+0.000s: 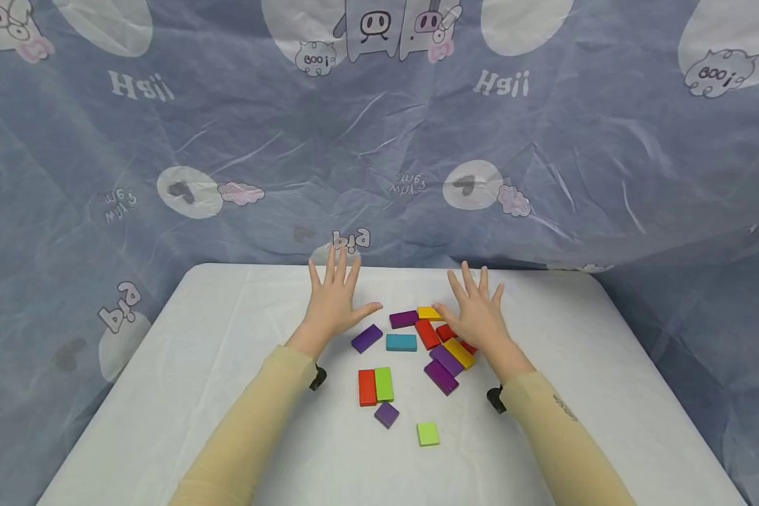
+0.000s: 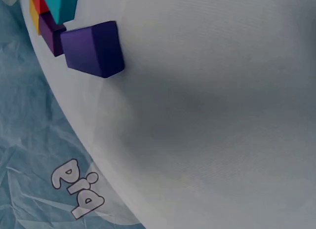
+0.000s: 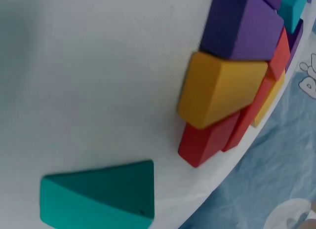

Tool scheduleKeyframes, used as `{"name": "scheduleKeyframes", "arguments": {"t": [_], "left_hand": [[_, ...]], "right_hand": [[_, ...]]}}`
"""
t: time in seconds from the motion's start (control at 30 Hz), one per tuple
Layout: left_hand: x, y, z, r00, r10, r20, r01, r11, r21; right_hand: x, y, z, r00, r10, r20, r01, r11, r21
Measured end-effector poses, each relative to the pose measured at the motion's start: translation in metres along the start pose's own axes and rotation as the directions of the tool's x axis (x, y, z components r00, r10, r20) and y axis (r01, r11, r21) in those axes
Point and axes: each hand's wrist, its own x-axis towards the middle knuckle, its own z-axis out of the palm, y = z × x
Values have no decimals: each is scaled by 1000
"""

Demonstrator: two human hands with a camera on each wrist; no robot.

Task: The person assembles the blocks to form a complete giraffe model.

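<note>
My left hand (image 1: 334,303) is held with its fingers spread, palm down, holding nothing. Nearest to it is a purple block (image 1: 367,339), also large in the left wrist view. My right hand (image 1: 479,315), fingers spread too, is over the right edge of a cluster of blocks. Around it are a yellow block (image 1: 459,353), a red block (image 1: 427,334) and a purple block (image 1: 446,360); the hand partly covers some red pieces. In the right wrist view a teal block (image 3: 98,199) lies apart from the cluster; in the head view it is hidden. Between the hands lies a blue block (image 1: 401,343).
Closer to the front, a red block (image 1: 367,388) and a green block (image 1: 384,384) lie side by side, with a small purple block (image 1: 387,414) below them. A light green square block (image 1: 428,433) is nearest the front. A patterned curtain (image 1: 329,133) hangs behind the white table (image 1: 228,337).
</note>
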Motion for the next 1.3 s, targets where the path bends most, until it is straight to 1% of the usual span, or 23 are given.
{"name": "scheduleKeyframes", "arguments": {"t": [0.2,0.4,0.47,0.53,0.7,0.87,1.0,1.07,1.17,1.3], "left_hand": [[-7,2,9,999,19,27,-20,999,29],[-16,9,13,996,64,61,-65,998,16],[-18,13,14,993,78,88,-79,997,12],[-21,16,15,990,103,97,-103,995,-7],[-29,25,21,980,162,112,-156,986,-57],[-33,32,30,971,185,148,-176,982,-74],[-37,37,38,958,217,186,-207,976,-73],[-39,40,41,951,238,197,-223,970,-94],[-40,44,45,942,272,199,-251,960,-123],[-40,51,51,935,301,189,-273,949,-159]], "right_hand": [[-8,-5,8,999,-37,9,36,999,23],[-16,-10,17,997,-73,-4,73,997,22],[-18,-11,19,997,-79,-6,79,997,17],[-20,-12,22,997,-82,0,82,997,11],[-23,-17,26,996,-92,11,92,996,-14],[-27,-21,31,994,-105,6,105,994,-29],[-29,-23,37,994,-111,18,112,993,-39],[-31,-25,40,993,-120,18,121,992,-46],[-32,-27,43,990,-139,-4,139,989,-54],[-32,-31,46,984,-171,-50,167,983,-83]]}}
